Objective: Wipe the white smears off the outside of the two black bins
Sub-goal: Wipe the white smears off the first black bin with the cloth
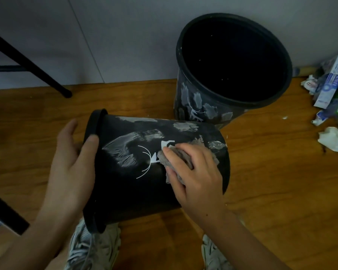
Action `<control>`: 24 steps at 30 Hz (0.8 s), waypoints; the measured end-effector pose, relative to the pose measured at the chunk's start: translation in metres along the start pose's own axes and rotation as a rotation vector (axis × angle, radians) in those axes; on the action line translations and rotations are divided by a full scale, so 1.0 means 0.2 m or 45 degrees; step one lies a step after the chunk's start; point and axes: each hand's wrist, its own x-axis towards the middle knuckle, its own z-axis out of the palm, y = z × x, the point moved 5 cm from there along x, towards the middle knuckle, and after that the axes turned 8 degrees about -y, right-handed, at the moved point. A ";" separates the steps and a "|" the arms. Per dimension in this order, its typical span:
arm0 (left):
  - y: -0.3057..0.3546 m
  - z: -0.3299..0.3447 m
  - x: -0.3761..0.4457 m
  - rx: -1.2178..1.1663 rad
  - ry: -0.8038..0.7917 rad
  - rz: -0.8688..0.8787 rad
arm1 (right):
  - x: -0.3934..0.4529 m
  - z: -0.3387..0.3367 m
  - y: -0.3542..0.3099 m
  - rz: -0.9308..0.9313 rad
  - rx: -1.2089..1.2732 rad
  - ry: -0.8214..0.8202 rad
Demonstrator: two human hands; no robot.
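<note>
A black bin [129, 188] lies on its side in front of me, mouth to the left, with white smears across its upper wall and a white printed cat figure. My left hand [72, 166] grips its rim, thumb over the outside. My right hand [193, 172] presses a crumpled grey cloth [176, 158] against the bin's wall beside the print, fingers curled over the cloth. A second black bin [191, 102] stands upright behind, tilted toward me in view, with several white smears on its outer wall below the rim.
Rubbish lies on the wooden floor [271, 182] at the right: a toothpaste box [332, 84], crumpled tissues [334, 139] and wrappers. A black furniture leg [37, 71] slants down at the left before the grey wall. My two light sneakers [94, 248] show below the bin.
</note>
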 end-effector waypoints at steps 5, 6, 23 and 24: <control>0.09 0.05 0.15 0.057 -0.075 0.002 | -0.04 0.00 0.00 -0.058 -0.006 -0.011; 0.10 0.05 0.15 0.091 -0.061 0.048 | -0.06 0.00 0.02 -0.064 -0.017 -0.012; 0.04 0.00 0.07 0.288 0.001 0.211 | -0.07 0.00 0.01 -0.049 -0.001 -0.085; 0.04 0.00 0.06 0.280 0.002 0.213 | -0.08 -0.01 0.04 -0.039 -0.009 -0.082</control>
